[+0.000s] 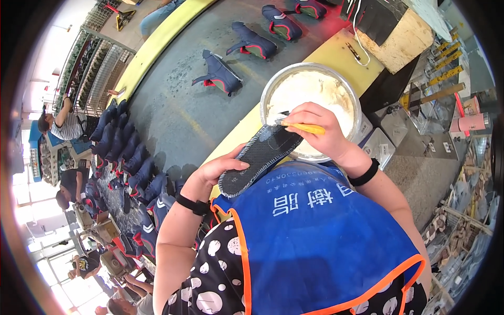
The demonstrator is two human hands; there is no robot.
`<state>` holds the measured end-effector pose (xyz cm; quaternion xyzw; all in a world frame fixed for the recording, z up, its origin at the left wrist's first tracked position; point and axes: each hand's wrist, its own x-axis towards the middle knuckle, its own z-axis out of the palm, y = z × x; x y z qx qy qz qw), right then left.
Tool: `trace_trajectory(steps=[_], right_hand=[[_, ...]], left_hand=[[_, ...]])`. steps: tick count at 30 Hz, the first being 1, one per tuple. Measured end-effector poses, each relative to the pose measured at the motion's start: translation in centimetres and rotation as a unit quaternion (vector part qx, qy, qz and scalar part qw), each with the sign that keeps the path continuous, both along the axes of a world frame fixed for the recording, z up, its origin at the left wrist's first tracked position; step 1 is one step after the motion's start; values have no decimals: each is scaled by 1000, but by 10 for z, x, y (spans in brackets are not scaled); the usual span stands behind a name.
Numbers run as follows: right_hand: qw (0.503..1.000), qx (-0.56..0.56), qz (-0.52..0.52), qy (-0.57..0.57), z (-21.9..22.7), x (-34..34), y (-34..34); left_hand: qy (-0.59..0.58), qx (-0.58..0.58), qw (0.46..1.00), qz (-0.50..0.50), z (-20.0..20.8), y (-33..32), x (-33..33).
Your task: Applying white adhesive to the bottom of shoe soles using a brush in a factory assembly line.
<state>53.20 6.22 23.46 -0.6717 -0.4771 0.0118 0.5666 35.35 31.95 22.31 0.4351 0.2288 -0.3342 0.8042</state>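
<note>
My left hand (224, 164) grips the heel end of a dark shoe upper (258, 158), thumb on top. Its flat black underside faces up, with pale stitching around the edge. In my right hand (319, 125) is a small brush (304, 127) with a yellow handle, pinched in my fingers. The brush's head meets the toe end of the underside; its bristles are hard to make out. Just beyond, partly behind my right hand, stands a round metal bowl (315, 66) of cream-coloured paste (310, 90).
Several navy shoe uppers with red trim, one of them (218, 73), lie on the grey conveyor belt (173, 89) with yellow edges. More uppers (121, 142) are piled at left. Other people work at far left. A pink bottle (472, 122) stands among shelves at right.
</note>
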Motion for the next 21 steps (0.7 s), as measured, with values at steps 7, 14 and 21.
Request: trace_trajectory(steps=[7,14,21], right_hand=[[959,-181,-155,150,-15,10,-18],[984,-24,-149,99,-17,-6,-3],[963,-85,-216,138,-19,-6,-6]], left_hand=[[-34,44,998,1,8,0,-9],[-56,90,994,1,15,-2,-3],[-102,123,987,0,-3,-2,-8]])
